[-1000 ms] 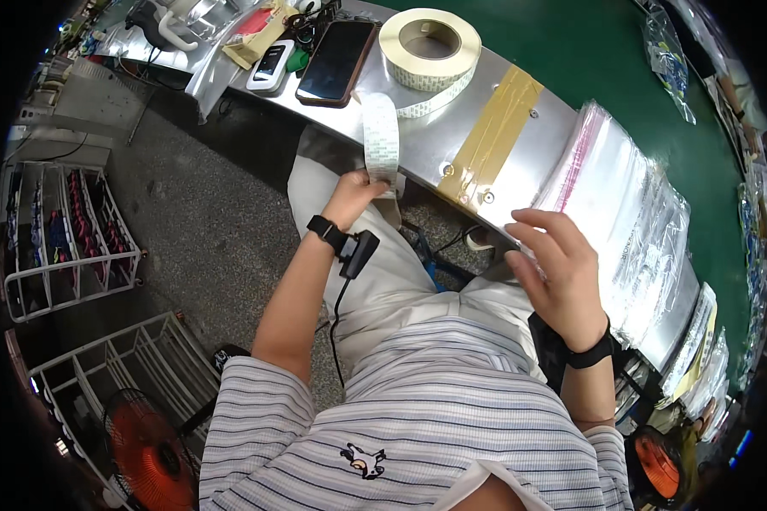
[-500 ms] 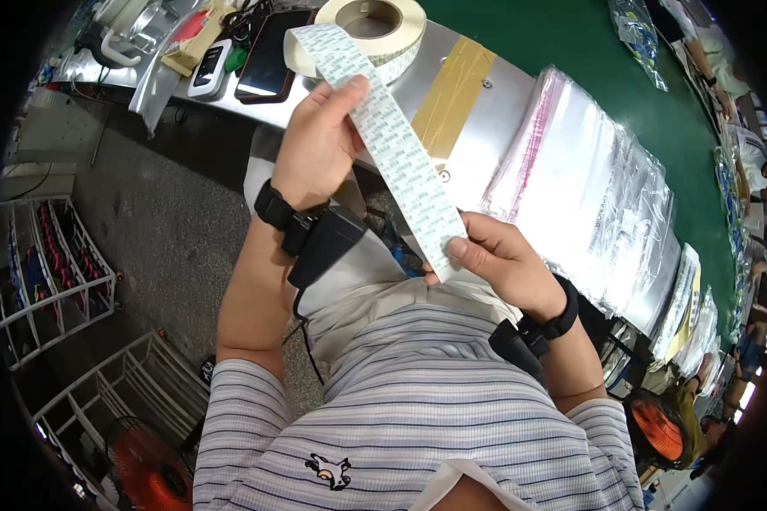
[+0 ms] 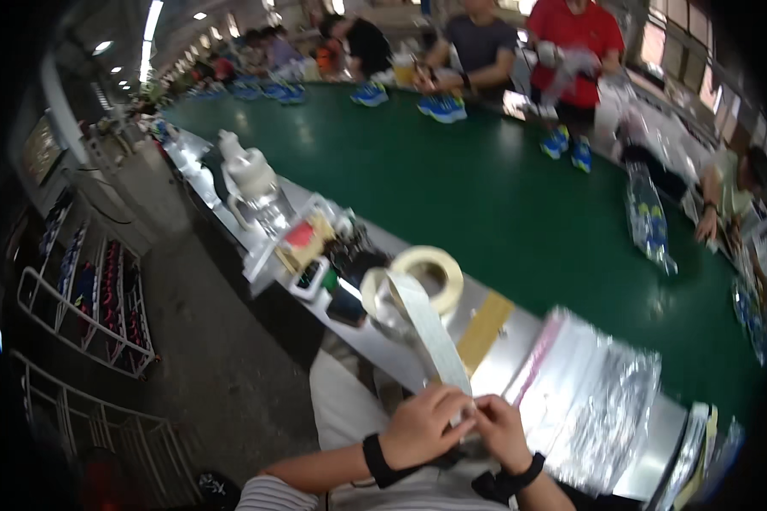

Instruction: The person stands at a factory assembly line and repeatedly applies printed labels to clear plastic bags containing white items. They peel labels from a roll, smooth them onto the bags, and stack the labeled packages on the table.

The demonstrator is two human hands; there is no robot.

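A pale label strip point(image 3: 435, 334) runs down from the cream roll point(image 3: 452, 289) lying on the metal ledge. At its lower end my left hand point(image 3: 426, 424) and my right hand point(image 3: 503, 433) are close together, fingers bent and pinched at the strip. Motion blurs the fingertips, and the very end of the strip is hidden among them. To the right of the roll, brown tape point(image 3: 484, 330) is stuck across the ledge. A stack of clear plastic bags point(image 3: 584, 396) with a pink edge lies beside my right hand.
Behind the ledge runs a green conveyor belt point(image 3: 486, 196) carrying blue shoes point(image 3: 441, 108) and a bagged pair point(image 3: 648, 217). Several people stand along its far side. Left of the roll are a phone point(image 3: 347, 305), a small box point(image 3: 305, 243) and a white bottle point(image 3: 251, 175). Shoe racks point(image 3: 94, 298) stand at left.
My view has lifted to show the belt and people. My left hand has moved from the strip's upper part down to its lower end, beside my right hand.
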